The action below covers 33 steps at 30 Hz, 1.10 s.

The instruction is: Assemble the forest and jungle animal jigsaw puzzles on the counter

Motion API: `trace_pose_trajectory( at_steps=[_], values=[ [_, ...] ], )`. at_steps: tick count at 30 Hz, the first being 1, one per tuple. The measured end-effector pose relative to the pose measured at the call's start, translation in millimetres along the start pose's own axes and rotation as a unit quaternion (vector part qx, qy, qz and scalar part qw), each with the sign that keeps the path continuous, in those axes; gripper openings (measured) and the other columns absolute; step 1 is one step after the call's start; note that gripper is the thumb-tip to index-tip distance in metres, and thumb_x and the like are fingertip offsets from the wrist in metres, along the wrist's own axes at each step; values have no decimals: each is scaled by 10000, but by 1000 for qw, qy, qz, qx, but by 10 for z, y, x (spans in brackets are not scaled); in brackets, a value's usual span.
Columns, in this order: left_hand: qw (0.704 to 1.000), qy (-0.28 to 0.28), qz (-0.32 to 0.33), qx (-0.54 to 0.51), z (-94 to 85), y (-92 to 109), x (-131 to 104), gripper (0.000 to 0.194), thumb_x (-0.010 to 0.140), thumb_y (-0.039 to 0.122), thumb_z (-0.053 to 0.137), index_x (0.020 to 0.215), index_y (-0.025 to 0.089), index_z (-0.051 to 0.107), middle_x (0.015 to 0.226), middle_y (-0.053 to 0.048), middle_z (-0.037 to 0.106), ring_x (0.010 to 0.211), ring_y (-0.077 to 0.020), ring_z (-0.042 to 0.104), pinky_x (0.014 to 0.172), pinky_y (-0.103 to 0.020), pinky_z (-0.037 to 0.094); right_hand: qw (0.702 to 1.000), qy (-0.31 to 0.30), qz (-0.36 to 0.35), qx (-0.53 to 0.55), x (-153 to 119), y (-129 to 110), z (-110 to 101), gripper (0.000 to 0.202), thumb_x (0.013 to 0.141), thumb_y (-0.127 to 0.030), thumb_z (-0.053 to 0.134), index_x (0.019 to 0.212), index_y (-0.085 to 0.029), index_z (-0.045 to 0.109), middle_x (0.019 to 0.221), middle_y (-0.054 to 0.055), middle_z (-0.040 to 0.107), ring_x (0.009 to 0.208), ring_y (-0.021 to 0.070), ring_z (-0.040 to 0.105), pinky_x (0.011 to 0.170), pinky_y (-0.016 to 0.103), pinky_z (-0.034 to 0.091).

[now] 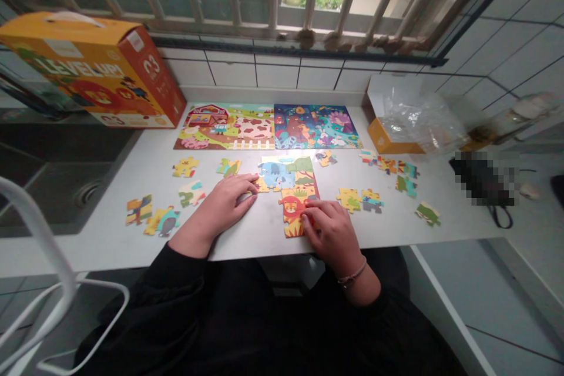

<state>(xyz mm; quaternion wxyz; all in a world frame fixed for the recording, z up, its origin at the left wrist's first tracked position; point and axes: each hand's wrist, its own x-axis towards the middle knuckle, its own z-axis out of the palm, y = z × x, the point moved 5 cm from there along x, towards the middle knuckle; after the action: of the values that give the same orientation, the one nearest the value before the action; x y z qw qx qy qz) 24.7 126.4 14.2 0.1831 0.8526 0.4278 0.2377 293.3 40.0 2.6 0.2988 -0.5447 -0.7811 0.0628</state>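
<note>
A partly joined jigsaw (293,182) lies flat on the counter, with a blue elephant at the top and a red-maned lion below. My left hand (231,200) rests palm down at its left side, thumb apart from the fingers, fingertips touching a yellow puzzle piece (263,185) beneath the elephant. At the lower right, my right hand (332,226) has its thumb and fingers bent around a puzzle piece beside the lion piece (291,205); the fingers partly hide it.
Loose pieces lie at left (165,221) and right (372,200). Behind are a farm puzzle (251,129) and a night-forest puzzle (315,126). An orange box (97,70) stands by the sink (44,182). An open carton (392,138) with plastic wrap is at the right.
</note>
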Motion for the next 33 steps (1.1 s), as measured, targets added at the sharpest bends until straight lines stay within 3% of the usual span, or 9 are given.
trace_pose_trajectory(
  at_steps=[5,9,13,16,33],
  values=[
    [1000,19,-7,-3,-60,54,16,195,1068,358,584,1040,249,744,1338,-95,792,1339,-300,697,1178,-543,540,1000,2,0,-1,0,7,6,111,1077,-265,660,1094,-266,769,1242,71,799,1148,288,682,1022,499,518],
    [998,56,-37,15,-119,57,6,232,1066,411,582,984,244,723,1041,-68,791,1014,-262,725,944,-445,582,1000,-1,2,-3,3,7,6,114,1081,-267,656,1090,-269,769,1243,70,799,1151,287,684,1025,492,517],
    [997,4,-78,23,-71,18,-16,296,1066,459,562,948,245,729,821,-20,725,709,-202,635,685,-359,472,1000,-2,2,-6,12,-10,-8,113,1083,-272,654,1085,-265,767,1236,71,800,1147,287,685,1015,485,516],
    [996,-25,-83,31,-40,4,-25,307,1056,483,568,937,256,739,749,-3,706,681,-202,630,650,-344,418,1000,-1,3,-8,17,-21,-19,119,1086,-273,647,1081,-267,765,1231,75,800,1137,292,689,996,490,516],
    [993,-43,-104,41,-35,-9,-17,328,1045,492,572,922,237,736,760,-13,723,700,-203,639,671,-329,373,1000,2,4,4,8,-15,-10,89,1075,-249,667,1088,-256,755,1234,68,791,1143,294,677,1002,494,502]
  ],
)
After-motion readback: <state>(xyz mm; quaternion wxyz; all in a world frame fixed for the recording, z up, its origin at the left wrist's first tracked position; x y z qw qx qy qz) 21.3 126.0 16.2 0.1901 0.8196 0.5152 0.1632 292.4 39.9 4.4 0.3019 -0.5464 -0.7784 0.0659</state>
